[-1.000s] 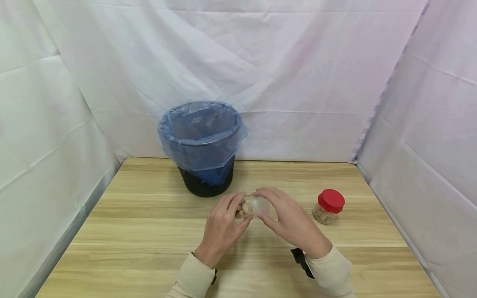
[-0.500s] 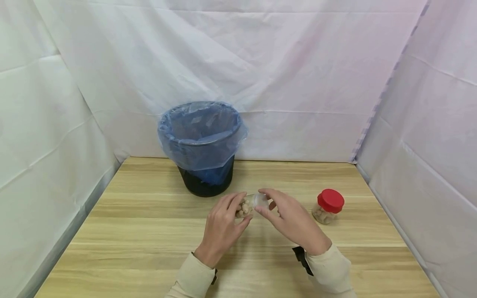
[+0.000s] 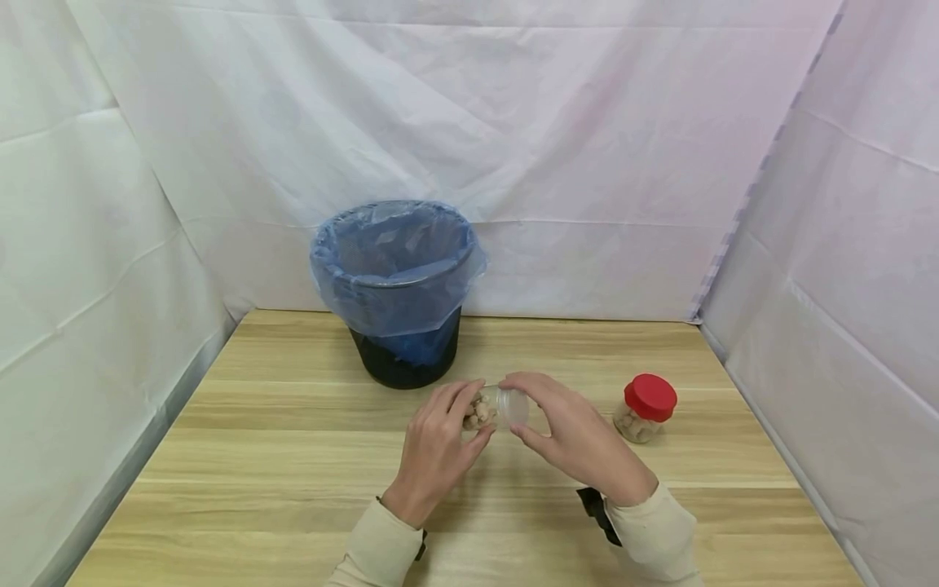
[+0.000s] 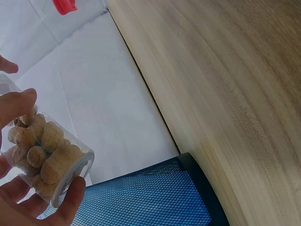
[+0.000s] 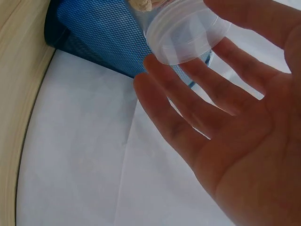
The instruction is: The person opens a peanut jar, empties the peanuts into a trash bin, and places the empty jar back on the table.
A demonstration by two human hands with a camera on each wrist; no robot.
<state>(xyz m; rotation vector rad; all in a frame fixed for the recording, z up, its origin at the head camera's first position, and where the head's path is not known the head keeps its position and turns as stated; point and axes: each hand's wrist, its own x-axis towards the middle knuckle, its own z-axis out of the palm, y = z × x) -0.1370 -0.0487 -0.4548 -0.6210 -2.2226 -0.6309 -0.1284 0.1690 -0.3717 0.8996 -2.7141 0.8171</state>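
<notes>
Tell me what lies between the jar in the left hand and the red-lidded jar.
In the head view, the right hand lies between the held jar and the red-lidded jar, gripping the clear cap; past it, bare tabletop.

diffuse, even light; faint shadows on the table [image 3: 279, 456]; wrist views dimmer, perhaps slightly soft.
</notes>
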